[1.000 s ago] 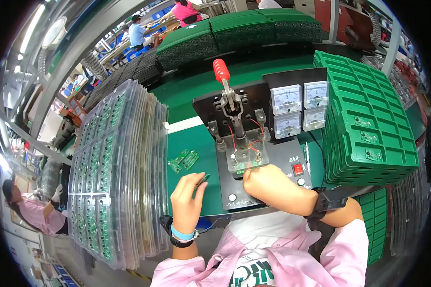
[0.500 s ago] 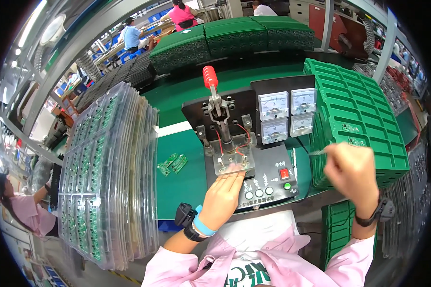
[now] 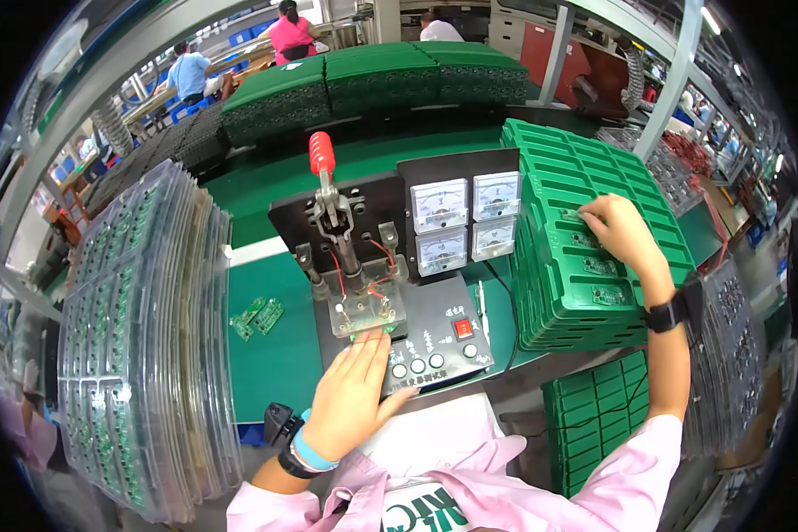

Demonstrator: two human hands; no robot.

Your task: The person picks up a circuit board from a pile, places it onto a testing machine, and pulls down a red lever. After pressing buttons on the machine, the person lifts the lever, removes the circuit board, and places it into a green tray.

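Green tray (image 3: 548, 188) of four circuit boards (image 3: 599, 266), right hand (image 3: 622, 232) at the farthest, grip unclear, left hand (image 3: 350, 397) flat, outstretched.

The left hand (image 3: 348, 403) lay flat, its fingers (image 3: 360, 356) at the front edge of a clear plastic plate (image 3: 353, 312) beneath a red-handled metal clamp (image 3: 332, 211) on a black boxy device (image 3: 439, 303). At two o'clock from the device, the right hand (image 3: 628, 232) bent over a stack of green plastic compartmented trays (image 3: 541, 191), fingertips at a small green circuit board (image 3: 568, 214); three similar boards (image 3: 599, 266) lay toward five o'clock from it. Loose green circuit boards (image 3: 267, 316) rested at nine o'clock from the device.
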